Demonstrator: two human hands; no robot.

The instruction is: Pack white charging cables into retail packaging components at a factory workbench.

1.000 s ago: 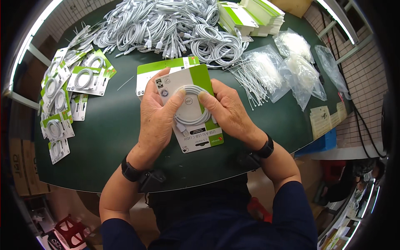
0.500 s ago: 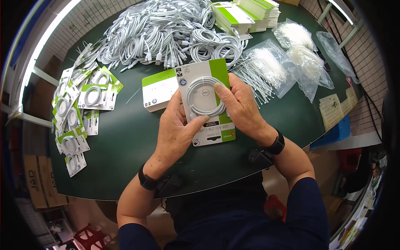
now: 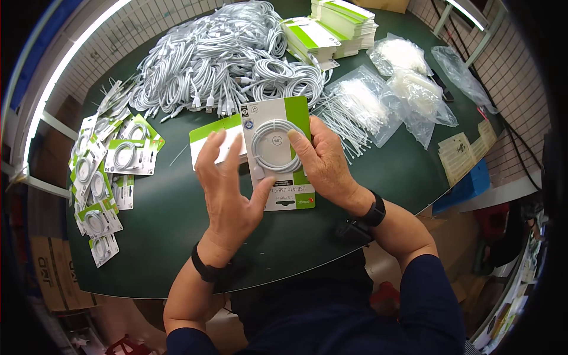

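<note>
My right hand [image 3: 326, 158] holds a white-and-green packaging card [image 3: 277, 152] by its right side, thumb on the front. A coiled white cable [image 3: 255, 145] lies against the card's face, under that thumb. The card's print is upside down to me. My left hand [image 3: 228, 189] is at the card's left side, fingers spread and slightly blurred, with the thumb tip by the card's lower left part. Whether that thumb touches the card I cannot tell. Behind the left hand, a stack of similar cards [image 3: 203, 135] lies on the green table, partly hidden.
A large heap of coiled white cables [image 3: 195, 65] covers the back left. Carded cables [image 3: 125, 157] are piled at the left. More card stacks [image 3: 310, 35] stand at the back. White cable ties [image 3: 340, 121] and clear plastic bags [image 3: 414, 89] lie to the right.
My left hand has let go of the card's left side and spread its fingers, moving slightly left. The right hand still holds the card. The whole view has shifted a little.
</note>
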